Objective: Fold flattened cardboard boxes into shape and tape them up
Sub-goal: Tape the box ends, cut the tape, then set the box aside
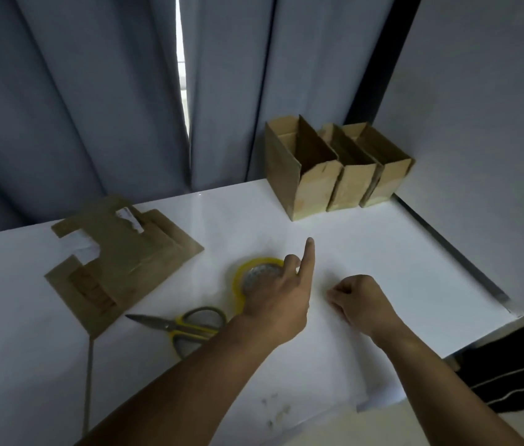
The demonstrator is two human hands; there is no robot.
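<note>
The tape roll (254, 275), a yellowish ring with a pale hollow core, is laid flat on the smooth white table (383, 252) and is covered by the left hand (273, 294), whose fingers are curled over its far rim while the index finger is held straight out; the roll is probably being gripped for lifting; the right hand (360, 300), just right of the roll, is closed into a loose fist on the table, with nothing in it; the scissors (186, 326), yellow-handled and steel-bladed, are kept just left of the roll and nearer the person, presumably for cutting; the flattened boxes (122, 262), stiff brown notched sheets bearing torn white labels, are stacked left of the roll, untouched; three folded boxes (334, 169), upright and open-topped, are lined up well beyond the roll, seemingly set aside as shaped.
</note>
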